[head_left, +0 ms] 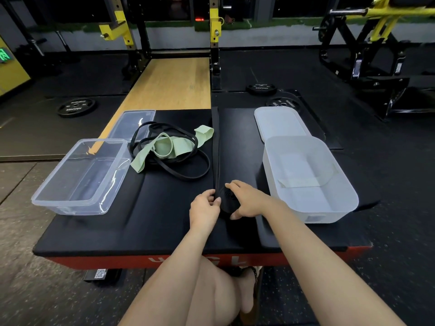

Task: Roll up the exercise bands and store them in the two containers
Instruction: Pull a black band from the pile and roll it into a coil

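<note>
- Two containers stand on the black padded counter: a clear rectangular plastic tub at the left and a frosted white plastic tub at the right. Each has its lid lying just beyond it, the clear flat lid and the white flat lid.
- Left tub appears empty. Right tub holds what looks like a pale green flat band on its bottom; judged one band stored, though not clearly rolled.
- Step in hand: rolling the wide black flat band. Its near end is wound into a compact coil between the hands at the near middle of the counter; the unrolled length runs straight away toward the far edge.
- Left hand: fingers pinch the band's edge beside the coil. Right hand: grip curled over the coil, thumb on its near side.
- Left to do: a tangle of thin black loop bands and light green flat bands lies unrolled between the clear tub and the black strip.
- Judgement: early to middle of task; most of the rolling remains.
</note>
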